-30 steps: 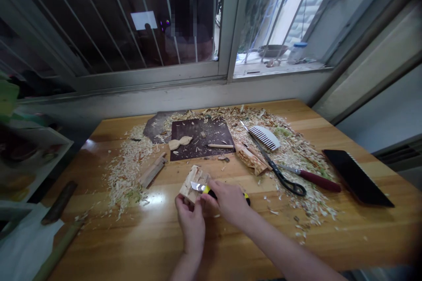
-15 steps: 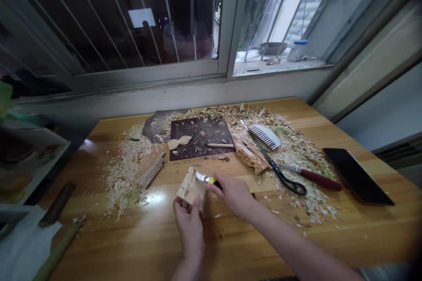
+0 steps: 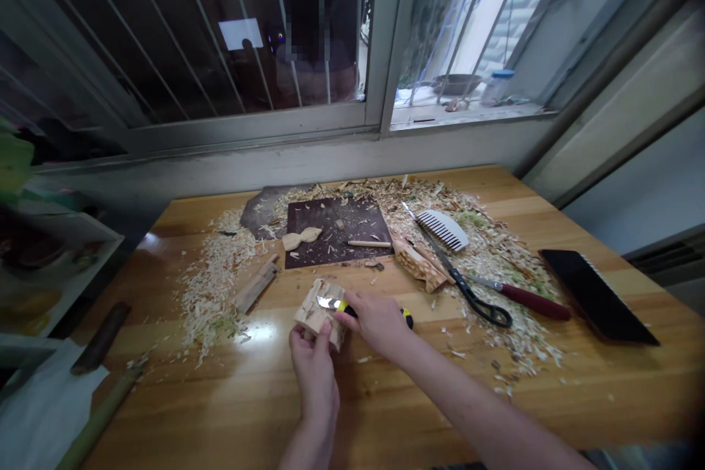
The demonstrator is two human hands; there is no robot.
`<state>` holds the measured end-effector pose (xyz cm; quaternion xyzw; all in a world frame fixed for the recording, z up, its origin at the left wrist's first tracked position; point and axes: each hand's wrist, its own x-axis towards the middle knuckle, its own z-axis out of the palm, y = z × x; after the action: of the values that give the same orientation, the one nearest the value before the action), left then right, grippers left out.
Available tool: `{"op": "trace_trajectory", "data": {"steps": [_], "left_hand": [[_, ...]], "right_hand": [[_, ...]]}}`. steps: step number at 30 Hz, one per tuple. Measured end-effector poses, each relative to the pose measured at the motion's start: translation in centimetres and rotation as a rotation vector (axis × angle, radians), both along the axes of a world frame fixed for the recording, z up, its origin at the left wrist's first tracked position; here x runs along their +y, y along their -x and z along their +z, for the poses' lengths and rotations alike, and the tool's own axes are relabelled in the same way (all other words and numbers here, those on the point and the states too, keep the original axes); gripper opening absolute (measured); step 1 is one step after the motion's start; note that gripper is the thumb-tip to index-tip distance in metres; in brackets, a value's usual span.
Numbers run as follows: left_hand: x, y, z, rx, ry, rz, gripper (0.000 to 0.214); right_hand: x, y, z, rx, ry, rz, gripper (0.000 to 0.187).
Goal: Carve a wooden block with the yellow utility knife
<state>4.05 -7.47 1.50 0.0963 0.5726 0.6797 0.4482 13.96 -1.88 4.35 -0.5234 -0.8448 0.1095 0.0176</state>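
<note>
Head view: my left hand [image 3: 315,367] is clenched round the near end of one block [image 3: 315,314], which it holds tilted, just above the surface [image 3: 220,411]. My right hand [image 3: 374,319] grips one knife [image 3: 329,302] by its yellow and black handle, with the blade laid across the top face of the block and pointing left. Both hands sit close together, at the near middle of the surface.

Compared with half a second ago, the blade reaches further over the block instead of sitting at its far right corner, and the right hand has drawn a little left with it. The left hand's hold looks the same.

Beyond the hands lies one dark mat [image 3: 335,231] carrying one bow-shaped piece [image 3: 300,238] and one thin stick [image 3: 368,244]. Left of the block are wood strips [image 3: 256,285] at the edge of a spread of shavings [image 3: 212,286]. To the right I count one carved chunk [image 3: 418,264], one pair of scissors [image 3: 468,294], one white comb [image 3: 443,229] and one red-handled tool [image 3: 529,301]. One black slab [image 3: 598,297] lies well apart, near the right edge.
</note>
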Motion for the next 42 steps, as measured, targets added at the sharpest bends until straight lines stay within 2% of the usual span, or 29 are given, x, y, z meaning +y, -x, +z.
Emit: {"op": "trace_trajectory", "data": {"steps": [7, 10, 16, 18, 20, 22, 24, 28, 30, 33, 38, 42], "left_hand": [[-1.4, 0.2, 0.4, 0.076, 0.019, 0.053, 0.028], [-1.1, 0.3, 0.6, 0.007, 0.010, 0.064, 0.027], [0.4, 0.5, 1.0, -0.124, 0.003, 0.006, 0.028], [0.6, 0.8, 1.2, -0.030, -0.034, 0.011, 0.033], [0.9, 1.2, 1.7, 0.173, -0.105, 0.014, 0.041], [1.4, 1.7, 2.2, 0.423, -0.181, -0.047, 0.047], [2.0, 2.5, 2.6, 0.622, -0.233, -0.195, 0.049], [3.1, 3.9, 2.3, 0.780, -0.217, -0.481, 0.062], [3.4, 4.3, 1.9, 0.826, -0.220, -0.558, 0.067], [3.6, 4.2, 1.6, 0.731, -0.227, -0.507, 0.060], [4.0, 4.0, 1.6, 0.224, -0.064, -0.195, 0.028], [3.9, 4.0, 1.6, 0.032, 0.038, -0.157, 0.015]], "right_hand": [[3.4, -4.1, -0.2, -0.043, 0.018, -0.286, 0.047], [3.3, -4.8, -0.1, -0.023, 0.006, -0.272, 0.046], [1.2, -4.2, -0.4, 0.063, 0.033, -0.232, 0.034], [1.1, -4.5, -0.6, 0.133, 0.039, -0.251, 0.028], [1.3, -5.0, -0.9, 0.203, 0.039, -0.282, 0.024], [1.6, -5.4, -1.1, 0.247, 0.027, -0.315, 0.023], [1.8, -5.8, -1.3, 0.261, 0.013, -0.334, 0.024], [1.7, -6.3, -1.7, 0.275, 0.002, -0.326, 0.026], [1.5, -6.5, -1.9, 0.269, 0.004, -0.325, 0.031], [1.2, -6.6, -1.8, 0.246, -0.001, -0.332, 0.037], [1.0, -6.4, -1.3, 0.312, 0.061, -0.349, 0.041], [1.0, -6.2, -2.1, 0.425, 0.072, -0.294, 0.038]]}}
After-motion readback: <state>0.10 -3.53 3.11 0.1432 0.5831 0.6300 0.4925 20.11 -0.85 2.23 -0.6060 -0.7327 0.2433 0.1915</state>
